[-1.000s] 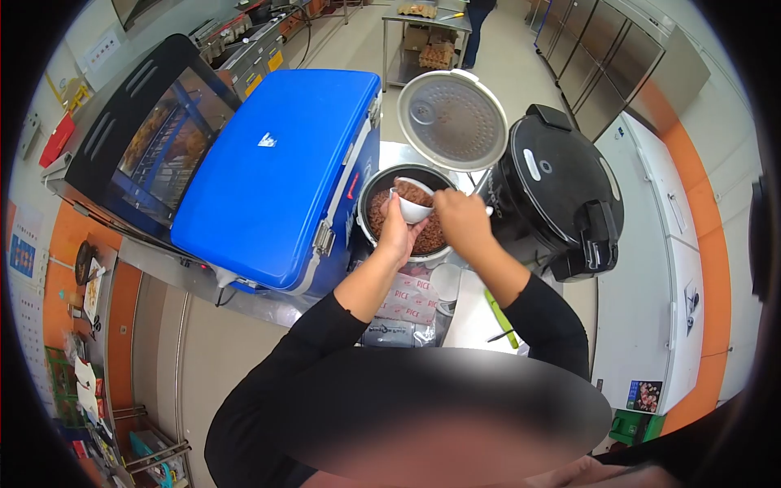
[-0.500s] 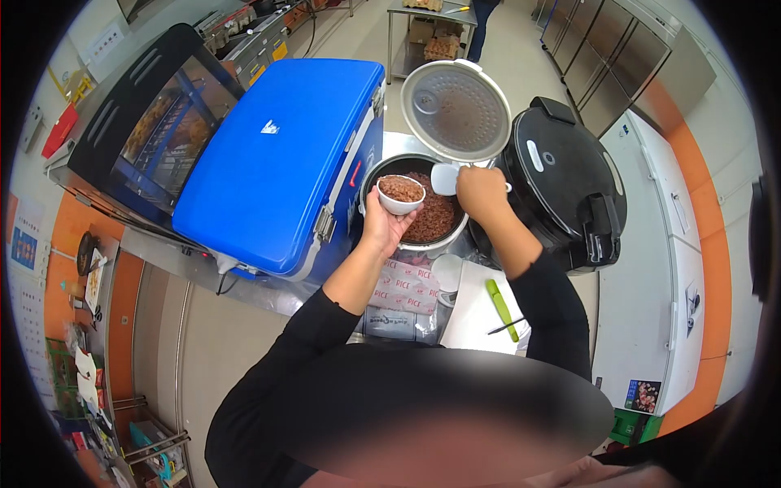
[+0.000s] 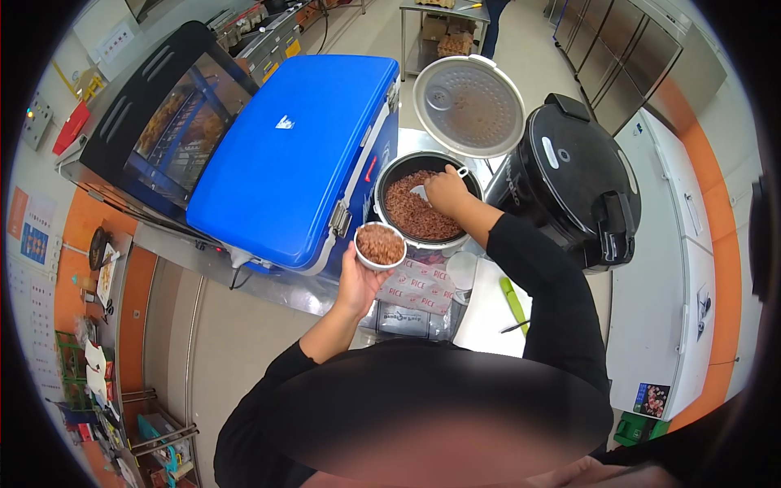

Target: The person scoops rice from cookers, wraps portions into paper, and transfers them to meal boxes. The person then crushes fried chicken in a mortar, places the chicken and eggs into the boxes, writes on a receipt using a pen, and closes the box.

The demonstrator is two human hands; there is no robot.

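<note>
Leftmost, actually, a smooth, boxy blue cooler point(image 3: 285, 171) flanks the workspace. The left hand point(image 3: 359, 286) cups a round white bowl point(image 3: 382, 266) heaped with grainy reddish-brown rice, outside the pot's near-left rim. The round pot point(image 3: 423, 243) holds more rice, leaving little room before the glossy black cooker point(image 3: 582, 167). Inside its rim, the right hand point(image 3: 447, 193) grips a white paddle point(image 3: 420, 193), blade against the grains.

Blue cooler point(image 3: 301, 146), raised lid point(image 3: 480, 118) and black cooker point(image 3: 573, 175) hem the pot point(image 3: 423, 242), open above.
</note>
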